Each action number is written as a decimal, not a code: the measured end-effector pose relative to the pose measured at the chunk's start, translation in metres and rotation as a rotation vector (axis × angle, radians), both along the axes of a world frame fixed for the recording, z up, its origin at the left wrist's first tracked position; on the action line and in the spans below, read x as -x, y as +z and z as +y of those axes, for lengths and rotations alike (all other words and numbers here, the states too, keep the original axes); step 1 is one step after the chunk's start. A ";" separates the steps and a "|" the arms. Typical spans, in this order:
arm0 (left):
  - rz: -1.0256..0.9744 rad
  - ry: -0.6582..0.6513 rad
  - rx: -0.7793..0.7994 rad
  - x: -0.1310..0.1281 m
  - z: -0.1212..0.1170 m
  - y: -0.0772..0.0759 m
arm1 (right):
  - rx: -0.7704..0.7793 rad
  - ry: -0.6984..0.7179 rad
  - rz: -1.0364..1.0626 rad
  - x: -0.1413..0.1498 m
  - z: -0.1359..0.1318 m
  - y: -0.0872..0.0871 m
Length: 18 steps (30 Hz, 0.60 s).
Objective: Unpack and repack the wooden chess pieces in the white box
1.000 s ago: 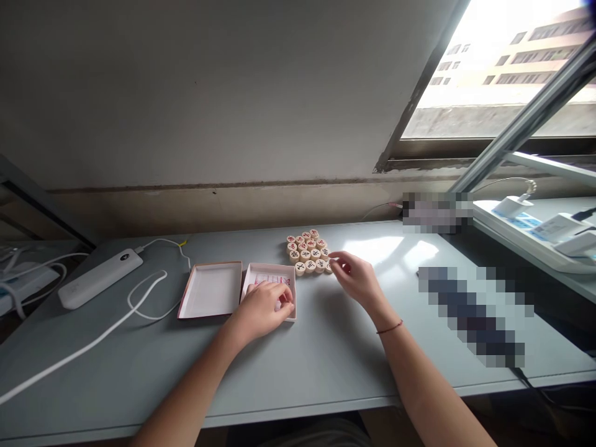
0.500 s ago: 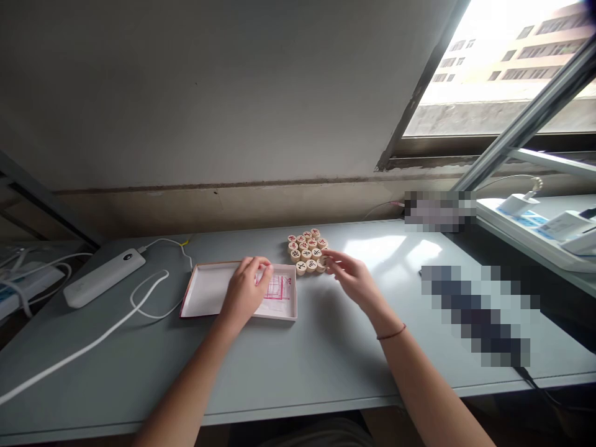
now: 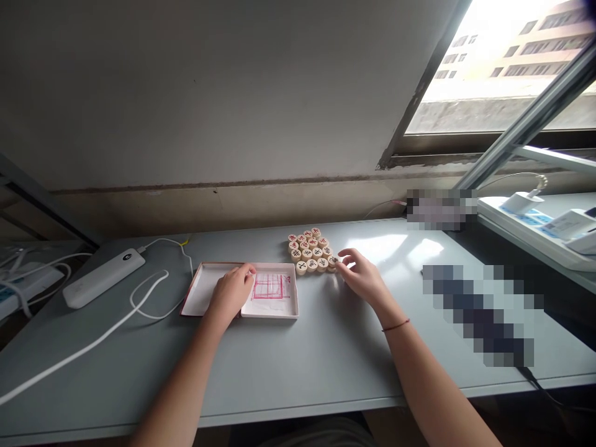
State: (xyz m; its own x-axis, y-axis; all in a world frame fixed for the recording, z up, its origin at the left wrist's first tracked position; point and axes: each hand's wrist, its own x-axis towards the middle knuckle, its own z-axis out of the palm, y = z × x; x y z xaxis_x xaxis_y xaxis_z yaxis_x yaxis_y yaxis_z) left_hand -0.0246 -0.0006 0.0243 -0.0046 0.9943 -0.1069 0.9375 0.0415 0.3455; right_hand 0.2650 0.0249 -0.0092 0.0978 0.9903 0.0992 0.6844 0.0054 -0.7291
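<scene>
Wooden Chinese chess pieces (image 3: pixel 306 253) with red and black characters stand in close rows on the grey desk, right of the box. At the front right corner of this block, the fingertips of my right hand (image 3: pixel 358 273) are at the edge of a chess piece (image 3: pixel 332 261), thumb and index finger apart. My left hand (image 3: pixel 231 288) is over the middle of a shallow open cardboard box (image 3: pixel 291 304), its fingers loosely bent and nothing visible in them. Pink grid lines (image 3: pixel 269 287) mark the white inside of the box's right part.
A white power bank (image 3: pixel 105 279) with a cable lies at the left, and a thick white cable (image 3: pixel 93 344) crosses the desk (image 3: pixel 298 372). Power strips stand at both sides. A blurred-out dark object lies at the right, before the window.
My right hand has moved slightly right, and a chess piece now stands at the front right corner of the block. My left hand has shifted left over the box, uncovering the pink grid.
</scene>
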 end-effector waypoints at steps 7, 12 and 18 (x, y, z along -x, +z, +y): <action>0.011 0.053 -0.045 0.000 0.002 -0.003 | -0.094 0.100 -0.183 0.004 0.000 -0.008; 0.009 0.082 -0.032 -0.001 0.003 -0.002 | -0.102 0.099 -0.204 0.004 0.001 -0.009; 0.015 0.084 -0.063 0.003 0.005 -0.007 | -0.255 0.015 -0.195 0.013 -0.008 0.001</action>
State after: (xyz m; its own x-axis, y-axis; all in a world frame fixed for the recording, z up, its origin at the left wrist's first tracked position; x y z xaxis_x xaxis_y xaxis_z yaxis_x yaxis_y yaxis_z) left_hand -0.0275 0.0045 0.0172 -0.0893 0.9950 -0.0437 0.9367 0.0988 0.3359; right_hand 0.2516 0.0172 -0.0083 0.0380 0.9324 0.3593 0.8094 0.1822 -0.5583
